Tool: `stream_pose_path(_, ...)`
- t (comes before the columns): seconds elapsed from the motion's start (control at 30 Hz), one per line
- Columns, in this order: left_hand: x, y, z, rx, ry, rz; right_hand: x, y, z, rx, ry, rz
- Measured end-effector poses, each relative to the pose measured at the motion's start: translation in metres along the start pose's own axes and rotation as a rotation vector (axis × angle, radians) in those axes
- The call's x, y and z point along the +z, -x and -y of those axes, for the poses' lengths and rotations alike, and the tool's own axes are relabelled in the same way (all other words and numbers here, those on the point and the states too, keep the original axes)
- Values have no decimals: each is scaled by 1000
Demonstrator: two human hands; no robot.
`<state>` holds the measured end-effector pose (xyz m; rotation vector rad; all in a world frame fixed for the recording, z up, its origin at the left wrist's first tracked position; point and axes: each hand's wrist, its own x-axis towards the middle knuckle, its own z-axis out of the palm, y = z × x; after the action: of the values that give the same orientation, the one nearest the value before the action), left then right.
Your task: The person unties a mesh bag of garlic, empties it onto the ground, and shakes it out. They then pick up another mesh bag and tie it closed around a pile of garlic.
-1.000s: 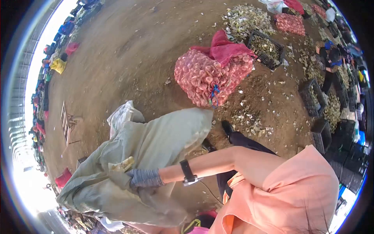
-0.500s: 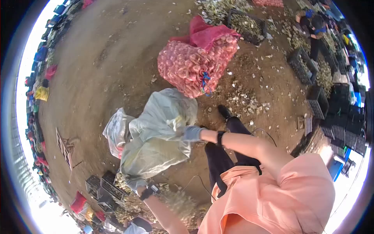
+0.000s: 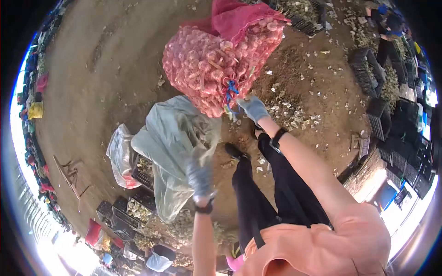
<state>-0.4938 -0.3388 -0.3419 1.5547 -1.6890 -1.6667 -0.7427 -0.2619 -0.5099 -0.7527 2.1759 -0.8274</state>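
A pink mesh sack (image 3: 198,64) full of garlic bulbs lies on the dirt floor, its gathered neck tied with blue string (image 3: 231,86). My right hand (image 3: 253,109), in a grey glove, reaches to the sack's lower edge beside the string. Its fingers look stretched out; whether they touch the tie I cannot make out. My left hand (image 3: 200,179), also gloved, is smeared by motion over the large clear plastic bag (image 3: 165,133). That bag lies crumpled, and the left fingers' hold on it cannot be told.
A smaller white plastic bag (image 3: 122,156) lies at left, near a wooden stool frame (image 3: 69,177). Black crates (image 3: 124,216) stand lower left, more crates (image 3: 366,73) at right. Garlic scraps (image 3: 294,112) litter the floor by my feet. A person (image 3: 389,23) works at upper right.
My right hand has left the plastic bag and moved up to the tied neck of the mesh sack. My left hand has moved up and right from the bag's lower edge.
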Motion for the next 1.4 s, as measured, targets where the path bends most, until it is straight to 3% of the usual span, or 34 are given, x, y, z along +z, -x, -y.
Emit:
stream_pose_path(0.03, 28, -18, 13, 106, -293, 102, 7, -22, -6, 2, -2, 16)
stream_pose_path(0.1, 84, -55, 48, 9, -379, 109, -11, -61, 39, 431, 86, 115)
stream_pose_path(0.13, 107, -72, 72, -8, -383, 104, 3, -81, 24, 435, 88, 133)
stream_pose_path(0.2, 148, -101, 132, 97, -267, 4, 30, -113, -20, 259, 159, 345)
stream_pose_path(0.23, 160, -112, 128, 76, -270, 4, 27, -106, -27, 159, -74, 209)
stream_pose_path(0.27, 172, -124, 110, 24, -286, -43, 18, -91, -30, 168, -71, 223)
stream_pose_path(0.33, 190, -143, 97, -34, -305, -93, -6, -46, -27, 124, -362, 246)
stream_pose_path(0.47, 204, -154, 75, -97, -506, -82, -38, 13, -17, 251, -733, 260)
stream_pose_path(0.53, 212, -163, 86, 5, -615, -185, -57, 35, -5, -178, -308, 169)
stream_pose_path(0.6, 216, -162, 85, 61, -556, -227, -87, 70, 28, 21, -435, 321)
stream_pose_path(0.67, 211, -161, 97, -113, -417, -182, -98, 102, 15, 145, -507, 300)
stream_pose_path(0.7, 215, -154, 67, -162, -162, -195, -104, 99, 7, 232, -564, 276)
stream_pose_path(0.73, 208, -159, 90, -71, -439, -176, -106, 94, 3, 225, -565, 276)
stream_pose_path(0.8, 200, -145, 95, -127, 48, -7, -107, 83, 1, 134, -590, 312)
stream_pose_path(0.87, 205, -111, 78, -529, 943, -54, -106, 61, -2, 140, -539, 281)
stream_pose_path(0.93, 200, -69, 91, -327, 474, 170, -108, 32, -8, 143, -414, 214)
stream_pose_path(0.97, 192, -61, 82, -325, 474, 173, -105, 18, -17, 142, -414, 210)
stream_pose_path(1.03, 177, -61, 53, -102, -296, 238, -92, -11, -38, -12, -45, -163)
stream_pose_path(1.07, 172, -68, 41, -101, -301, 236, -87, -24, -40, -13, -50, -163)
stream_pose_path(1.13, 164, -81, 26, 134, -609, 351, -69, -46, -33, -341, 2, -83)
stream_pose_path(1.17, 163, -85, 26, 231, -636, 367, -57, -56, -25, -345, -5, -82)
stream_pose_path(1.23, 164, -93, 20, 254, -681, 412, -34, -77, -9, -109, 311, 387)
stream_pose_path(1.3, 164, -99, 19, 273, -725, 459, -20, -94, -10, -61, 385, 505)
stream_pose_path(1.33, 164, -104, 22, 199, -728, 475, -16, -100, -11, -1, 464, 621)
stream_pose_path(1.37, 164, -109, 23, 128, -729, 491, -10, -100, -18, -16, 449, 590)
stream_pose_path(1.4, 166, -115, 18, 136, -726, 486, 22, -91, -52, 8, 167, 539)
